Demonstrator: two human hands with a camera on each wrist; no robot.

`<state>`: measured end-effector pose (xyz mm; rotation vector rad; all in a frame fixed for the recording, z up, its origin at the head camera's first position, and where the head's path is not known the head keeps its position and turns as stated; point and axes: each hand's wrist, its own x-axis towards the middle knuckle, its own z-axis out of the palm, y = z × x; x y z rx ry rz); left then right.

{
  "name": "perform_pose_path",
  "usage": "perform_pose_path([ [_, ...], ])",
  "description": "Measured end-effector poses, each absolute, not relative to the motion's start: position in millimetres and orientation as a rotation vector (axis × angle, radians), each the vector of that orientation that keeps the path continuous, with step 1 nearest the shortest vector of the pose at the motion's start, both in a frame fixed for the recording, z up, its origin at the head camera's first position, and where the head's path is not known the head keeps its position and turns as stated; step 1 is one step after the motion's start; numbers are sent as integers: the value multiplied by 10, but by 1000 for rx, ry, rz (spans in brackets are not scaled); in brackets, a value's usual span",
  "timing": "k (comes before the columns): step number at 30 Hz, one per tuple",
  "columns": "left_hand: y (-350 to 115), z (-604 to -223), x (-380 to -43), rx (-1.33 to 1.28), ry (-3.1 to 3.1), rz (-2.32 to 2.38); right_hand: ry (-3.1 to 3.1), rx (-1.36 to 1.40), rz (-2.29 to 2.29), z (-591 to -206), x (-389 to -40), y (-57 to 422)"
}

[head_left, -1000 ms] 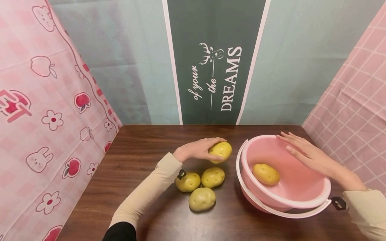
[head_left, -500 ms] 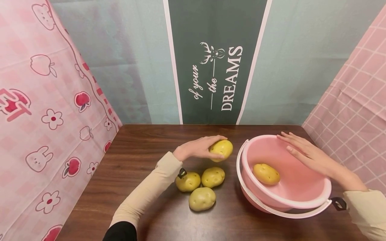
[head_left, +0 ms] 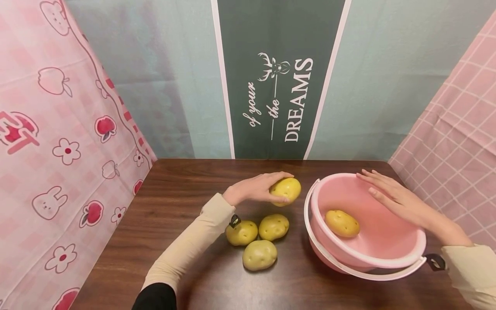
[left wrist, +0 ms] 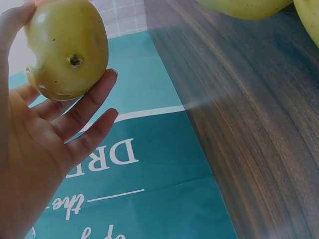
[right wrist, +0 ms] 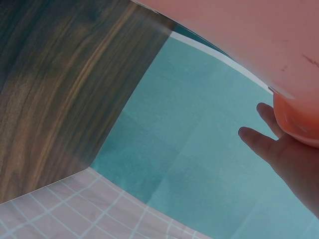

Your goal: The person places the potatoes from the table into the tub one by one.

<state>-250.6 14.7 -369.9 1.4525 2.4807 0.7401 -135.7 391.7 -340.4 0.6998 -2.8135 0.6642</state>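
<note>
My left hand (head_left: 253,188) grips a yellow potato (head_left: 287,190) above the table, thumb on the near side and fingers over the far side. The left wrist view shows the same potato (left wrist: 70,50) between thumb and fingertips, its dark eye facing the camera. A pink bucket (head_left: 373,259) stands on the right, tilted toward me, with one potato (head_left: 342,223) inside. On the bucket's far right rim lies my right hand (head_left: 404,202), its fingers straight. Three more potatoes sit in a cluster below my left hand: left (head_left: 242,233), right (head_left: 274,227) and front (head_left: 260,255).
The bucket's white handle (head_left: 350,271) hangs down around its left and front side. A dark wooden table (head_left: 186,181) carries everything. Behind it hangs a green and teal cloth (head_left: 263,26); pink patterned cloths border the left (head_left: 89,172) and right (head_left: 461,142).
My left hand has risen slightly and shifted a little to the right with the potato. My right hand and the bucket stay in place.
</note>
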Motion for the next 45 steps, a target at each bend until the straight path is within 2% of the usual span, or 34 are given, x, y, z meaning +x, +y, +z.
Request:
perform_pose_path([
  [45,219,-3496,-2446,1540,2482,800,-2808,726,667,-3406,-1359,3926],
])
